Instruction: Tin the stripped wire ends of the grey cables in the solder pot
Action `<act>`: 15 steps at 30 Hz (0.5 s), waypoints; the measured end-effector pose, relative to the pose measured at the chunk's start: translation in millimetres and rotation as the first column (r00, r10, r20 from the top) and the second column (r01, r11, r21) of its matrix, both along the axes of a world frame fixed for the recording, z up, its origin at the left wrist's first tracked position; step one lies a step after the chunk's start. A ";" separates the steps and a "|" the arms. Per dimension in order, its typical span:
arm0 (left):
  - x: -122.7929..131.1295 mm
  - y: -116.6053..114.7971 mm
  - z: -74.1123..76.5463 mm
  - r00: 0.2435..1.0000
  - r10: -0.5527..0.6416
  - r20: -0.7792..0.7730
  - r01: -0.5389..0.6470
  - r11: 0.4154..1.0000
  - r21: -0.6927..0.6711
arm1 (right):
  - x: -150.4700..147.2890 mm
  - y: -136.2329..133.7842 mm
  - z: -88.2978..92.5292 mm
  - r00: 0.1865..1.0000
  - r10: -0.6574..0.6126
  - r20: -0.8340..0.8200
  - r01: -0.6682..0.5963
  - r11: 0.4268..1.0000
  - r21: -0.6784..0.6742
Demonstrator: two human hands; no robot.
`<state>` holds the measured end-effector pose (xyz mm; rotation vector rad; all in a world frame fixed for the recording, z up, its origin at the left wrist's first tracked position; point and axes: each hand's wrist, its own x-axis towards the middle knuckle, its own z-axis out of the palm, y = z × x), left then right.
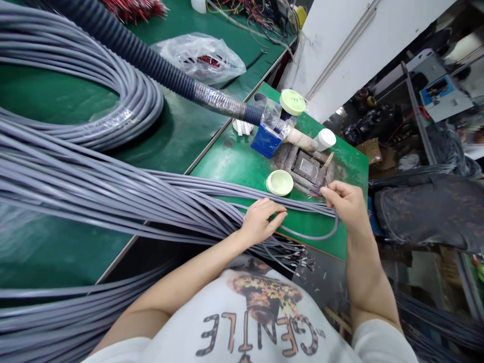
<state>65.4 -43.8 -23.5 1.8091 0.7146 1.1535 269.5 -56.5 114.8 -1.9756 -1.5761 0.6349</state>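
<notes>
A thick bundle of grey sheathed cables (pixel 113 191) runs from the left across the green work surface (pixel 242 176). My left hand (pixel 262 221) lies on the bundle, its fingers curled around a thin grey cable (pixel 306 236). My right hand (pixel 346 201) pinches that cable's end, with fine coloured wires (pixel 317 190) fanning out beyond the fingertips. These wires sit just above a metal solder pot (pixel 305 167). A round pale green tin (pixel 280 182) stands close to both hands. More cable ends with dark tips (pixel 298 254) hang off the bench edge below my left hand.
A large coil of grey cable (pixel 83 101) lies at the left, under a blue corrugated hose (pixel 124 45) that ends above a blue box (pixel 266 141). Behind are a plastic bag (pixel 200 58) and loose wires (pixel 257 17). A white wall panel (pixel 340 55) stands beyond the bench.
</notes>
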 end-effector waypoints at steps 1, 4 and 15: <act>0.5 -0.5 2.1 1.000 -0.001 0.029 0.003 0.998 -0.059 | -6.8 -11.0 -1.4 0.998 -0.030 -0.059 0.031 0.999 0.011; 5.1 -4.8 11.9 0.980 -0.010 0.198 0.087 0.919 -0.383 | -23.9 -35.0 -9.2 0.981 -0.096 -0.171 0.104 0.994 0.042; 42.2 -30.0 43.8 0.761 0.097 0.641 0.522 0.496 -0.694 | -45.2 -65.8 -18.3 0.982 -0.075 -0.172 0.093 0.990 0.102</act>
